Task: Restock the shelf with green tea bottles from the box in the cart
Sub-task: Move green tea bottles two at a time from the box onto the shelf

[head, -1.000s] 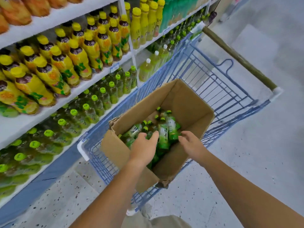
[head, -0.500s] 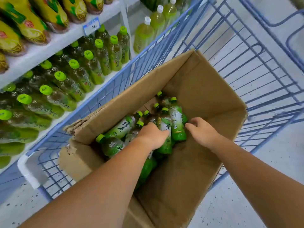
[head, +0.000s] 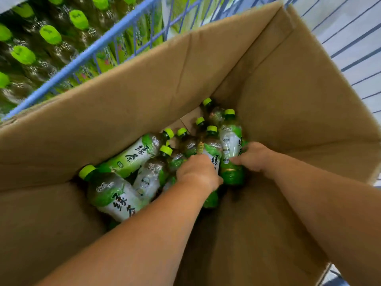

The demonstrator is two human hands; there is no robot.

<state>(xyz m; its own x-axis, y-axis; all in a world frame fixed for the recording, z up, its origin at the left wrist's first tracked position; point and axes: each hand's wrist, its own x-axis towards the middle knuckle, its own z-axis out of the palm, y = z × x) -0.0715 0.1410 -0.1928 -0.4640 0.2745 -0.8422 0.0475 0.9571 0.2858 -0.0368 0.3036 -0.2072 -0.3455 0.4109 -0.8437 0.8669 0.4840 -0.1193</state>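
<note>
Both hands are down inside the cardboard box point(head: 144, 89), which sits in the blue wire cart point(head: 61, 70). A loose heap of green tea bottles point(head: 132, 157) lies on the box floor, most on their sides with their caps pointing away from the person.

The right hand point(head: 254, 157) holds the far-right bottle point(head: 231, 141) around its lower half, fingers point(head: 247, 146) curled over one side and the thumb across the label. The left hand point(head: 198, 172) lies over the middle of the neighbouring bottle point(head: 213, 150). Its knuckles are bent down around it, though the fingertips are hidden under the hand.

The two bottles lie side by side and touching. Their long axes run from the wrists up toward the far corner, so each hand crosses its bottle square-on. The grips look set, and the next move is probably a lift straight up, clear of the heap and the tall box walls.

The stocked bottles point(head: 50, 35) show beyond the cart rail, up and to the left, so the left hand is nearer to them.
</note>
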